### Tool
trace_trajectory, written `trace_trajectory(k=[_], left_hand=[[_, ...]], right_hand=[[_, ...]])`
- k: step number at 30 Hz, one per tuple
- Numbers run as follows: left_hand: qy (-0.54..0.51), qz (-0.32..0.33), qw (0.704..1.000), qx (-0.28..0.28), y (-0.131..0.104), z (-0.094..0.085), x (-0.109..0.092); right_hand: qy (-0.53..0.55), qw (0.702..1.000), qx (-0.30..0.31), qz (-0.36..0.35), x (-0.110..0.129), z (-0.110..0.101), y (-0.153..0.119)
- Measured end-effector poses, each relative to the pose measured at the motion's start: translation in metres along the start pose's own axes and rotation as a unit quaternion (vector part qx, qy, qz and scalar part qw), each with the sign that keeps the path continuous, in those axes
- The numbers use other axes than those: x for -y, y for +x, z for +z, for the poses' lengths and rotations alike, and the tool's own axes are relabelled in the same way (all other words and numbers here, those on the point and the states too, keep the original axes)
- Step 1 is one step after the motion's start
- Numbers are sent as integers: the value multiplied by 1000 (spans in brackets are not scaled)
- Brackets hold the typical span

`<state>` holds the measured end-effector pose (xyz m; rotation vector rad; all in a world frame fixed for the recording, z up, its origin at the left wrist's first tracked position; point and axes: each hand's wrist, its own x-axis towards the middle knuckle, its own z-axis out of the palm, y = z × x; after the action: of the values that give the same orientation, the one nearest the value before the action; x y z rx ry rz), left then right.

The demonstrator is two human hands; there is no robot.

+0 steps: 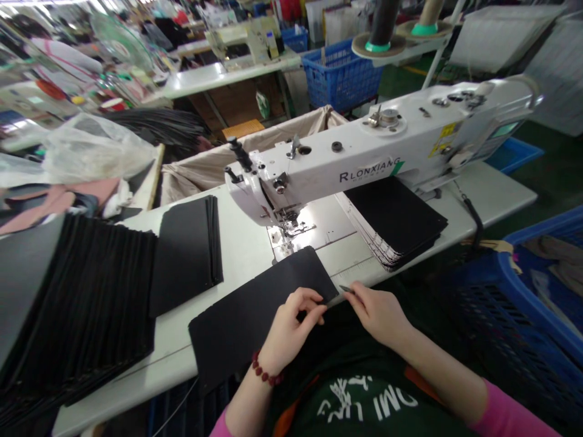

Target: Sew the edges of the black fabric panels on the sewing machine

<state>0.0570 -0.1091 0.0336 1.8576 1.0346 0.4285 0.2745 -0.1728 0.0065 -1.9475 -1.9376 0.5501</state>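
Observation:
A black panel with rounded corners (255, 303) lies slantwise at the table's front edge, its far corner close to the sewing machine's needle area (291, 227). My left hand (296, 321), with a dark red bead bracelet, is at the panel's right end, thumb and fingers pinched; what is between them is too small to make out. Just right of the panel's corner, my right hand (371, 306) is closed on a small dark pointed tool (346, 289).
Stacked black panels (91, 297) and a smaller pile (186, 252) stand on the left. Black pieces with white edges (396, 218) lie under the machine arm (328, 158). A blue basket (505, 291) is at the right, a fabric-lined bin (209, 164) behind.

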Motion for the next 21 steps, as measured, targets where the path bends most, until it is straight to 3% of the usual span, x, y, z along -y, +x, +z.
trace_trajectory(k=[3,6,11,13,16,18,21], left_hand=[[40,38,997,48,-28,-36,10],[178,31,984,-1,-59,-65,28],[332,-1,942,-46,-113,-101,72],[320,-12,946,-56,-134,-117,85],[256,-26,957,-132,-153,-137,87],[204,-45,961,-180,-151,-142,82],[132,-69,969,-199,-130,-139,77]], right_hand=[[54,998,-31,3,-4,-6,2],[76,996,-30,-47,-2,-6,8],[50,985,64,-151,6,-1,24],[94,975,86,-182,8,-5,32],[197,964,64,-167,13,-19,44],[248,959,39,-131,18,-28,52],[287,956,3,-66,23,-36,60]])
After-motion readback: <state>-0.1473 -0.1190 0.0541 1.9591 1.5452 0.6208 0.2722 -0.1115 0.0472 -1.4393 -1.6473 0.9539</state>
